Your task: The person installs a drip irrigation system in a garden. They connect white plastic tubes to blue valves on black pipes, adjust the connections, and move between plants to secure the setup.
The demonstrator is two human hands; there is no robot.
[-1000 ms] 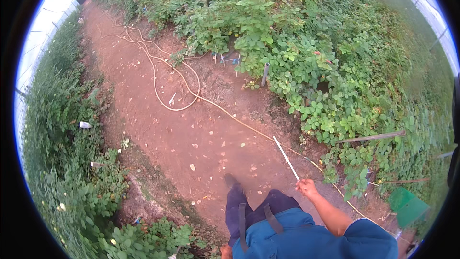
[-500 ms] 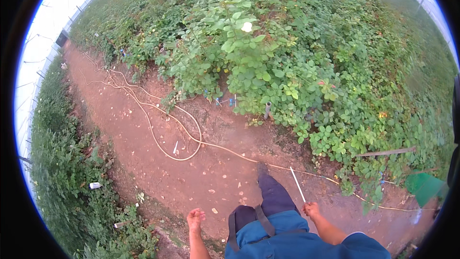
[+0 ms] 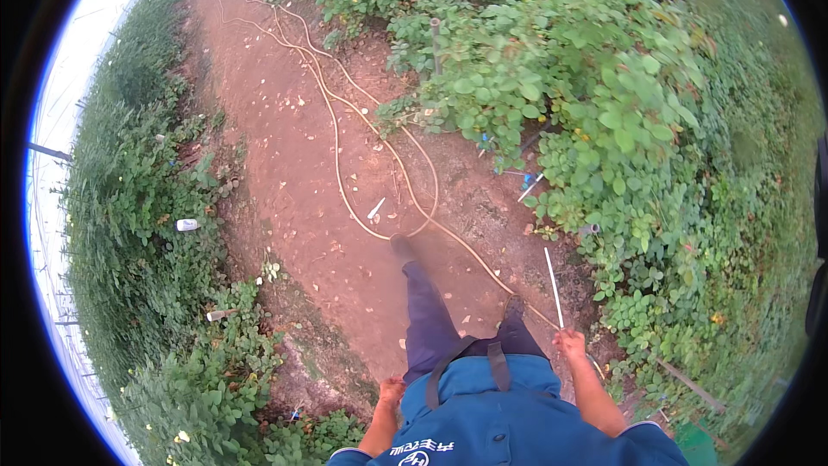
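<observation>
My right hand (image 3: 569,343) is closed round the lower end of a thin white stick (image 3: 553,286), which points up and forward beside the plants. On the other side, my left hand (image 3: 392,390) hangs by the hem of my blue jacket (image 3: 492,414), its fingers loosely curled and nothing seen in them. Under me, one shoe (image 3: 402,250) meets the tan hose (image 3: 429,223) where it loops on the dirt path (image 3: 302,164). The other shoe (image 3: 515,306) is also close to the hose.
Dense leafy bushes (image 3: 638,112) border the path on the right, with a grey post (image 3: 435,45) among them. More greenery (image 3: 142,181) lines the left, where a white bottle-like container (image 3: 186,224) lies. A wooden slat (image 3: 690,384) and a green sheet (image 3: 695,443) are at lower right.
I have stepped along the path and turned left, so the hose and bushes sit differently in view. My left hand has come in to my side. The stick stays in my right hand.
</observation>
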